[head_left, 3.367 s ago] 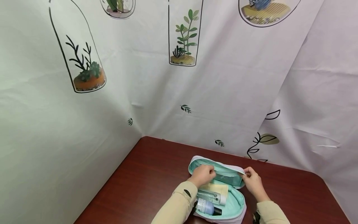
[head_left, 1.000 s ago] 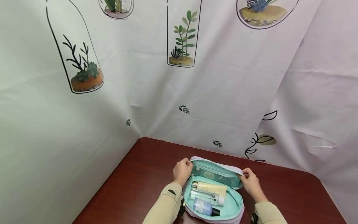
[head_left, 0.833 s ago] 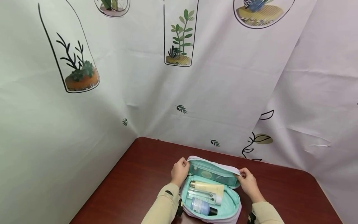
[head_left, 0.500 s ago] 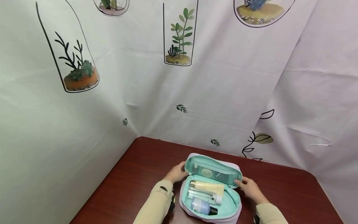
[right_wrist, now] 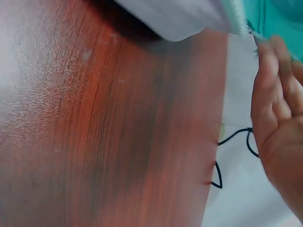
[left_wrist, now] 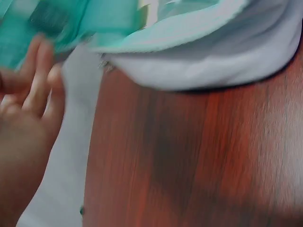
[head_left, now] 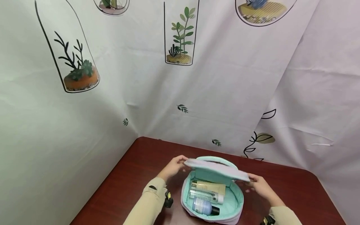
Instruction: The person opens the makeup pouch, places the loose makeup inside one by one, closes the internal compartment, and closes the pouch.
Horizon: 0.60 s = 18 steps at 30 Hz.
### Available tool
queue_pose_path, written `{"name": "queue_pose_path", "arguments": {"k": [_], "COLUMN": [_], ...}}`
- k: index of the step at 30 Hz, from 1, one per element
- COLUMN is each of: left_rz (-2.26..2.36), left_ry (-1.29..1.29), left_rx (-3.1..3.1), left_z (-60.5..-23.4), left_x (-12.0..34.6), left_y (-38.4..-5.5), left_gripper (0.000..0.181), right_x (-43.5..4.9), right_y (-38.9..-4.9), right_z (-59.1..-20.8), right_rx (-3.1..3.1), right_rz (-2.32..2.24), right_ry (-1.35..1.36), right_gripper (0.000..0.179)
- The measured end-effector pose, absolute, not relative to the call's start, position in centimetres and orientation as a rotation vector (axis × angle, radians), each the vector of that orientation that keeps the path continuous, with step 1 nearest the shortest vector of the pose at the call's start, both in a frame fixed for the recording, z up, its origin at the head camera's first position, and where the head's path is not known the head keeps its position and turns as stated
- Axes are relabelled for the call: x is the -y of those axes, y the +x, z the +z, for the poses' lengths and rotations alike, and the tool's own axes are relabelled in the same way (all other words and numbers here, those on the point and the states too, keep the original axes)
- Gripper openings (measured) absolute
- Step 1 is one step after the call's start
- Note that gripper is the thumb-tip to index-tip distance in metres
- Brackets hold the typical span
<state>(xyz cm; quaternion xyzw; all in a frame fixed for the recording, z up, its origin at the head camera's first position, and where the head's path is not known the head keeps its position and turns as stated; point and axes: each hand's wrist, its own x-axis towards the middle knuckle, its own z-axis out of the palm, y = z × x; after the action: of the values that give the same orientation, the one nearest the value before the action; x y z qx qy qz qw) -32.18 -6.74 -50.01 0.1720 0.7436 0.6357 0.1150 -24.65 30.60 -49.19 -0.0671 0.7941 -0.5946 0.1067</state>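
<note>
A pale lilac toiletry bag with mint lining lies on the table. Its lid is half raised, outer face up. At the lid's left end, my left hand holds the edge; my right hand holds the right end. Inside lie a yellow tube, a clear bottle with a white cap, and a lavender bottle with a black cap. In the left wrist view, the left hand is beside the teal mesh pocket, its thumb mostly cut off. Motion blurs both hands' fingertips.
The bag stands on a dark red wooden table. Behind the table hangs a white cloth printed with plants. Black wristbands are worn on both arms under beige sleeves.
The lid, earlier standing upright with its mesh pocket showing, has tipped forward over the bag. Both hands have shifted along its ends; the left earlier came away from the bag's inside.
</note>
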Motion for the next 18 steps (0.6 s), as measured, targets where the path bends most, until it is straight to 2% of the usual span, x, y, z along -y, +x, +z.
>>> {"name": "queue_pose_path", "arguments": {"k": [4,8,10,13,18], "left_rz": [1.761,1.540,1.458,1.397,1.299], "left_ry": [0.530,0.604,0.606,0.542,0.427], "left_rx": [-1.993,-1.964,-2.005,-2.081,-2.128], "left_z": [-50.1,-50.7,-51.1,-51.5,-51.1], "left_x": [8.8,9.7,9.6,9.2,8.7], "left_y": [-31.3,-30.5,-30.3,-30.1,-30.1], "left_gripper": [0.021,0.016,0.014,0.020,0.027], "right_x": [-31.4,-30.6,-30.0,-29.3,-29.2], "right_y": [-23.5,-22.8,-22.7,-22.6,-22.5], "right_z": [-48.8,-49.5,-50.0,-50.6,-50.7], "right_rx": [-2.018,-2.141,-2.256,-2.357,-2.437], "right_rz": [-1.826,-1.654,-1.570,-1.518,-1.436], "right_ry": [-0.254,-0.320,-0.334,-0.282,-0.206], "right_gripper": [0.028,0.019,0.027,0.040,0.042]}}
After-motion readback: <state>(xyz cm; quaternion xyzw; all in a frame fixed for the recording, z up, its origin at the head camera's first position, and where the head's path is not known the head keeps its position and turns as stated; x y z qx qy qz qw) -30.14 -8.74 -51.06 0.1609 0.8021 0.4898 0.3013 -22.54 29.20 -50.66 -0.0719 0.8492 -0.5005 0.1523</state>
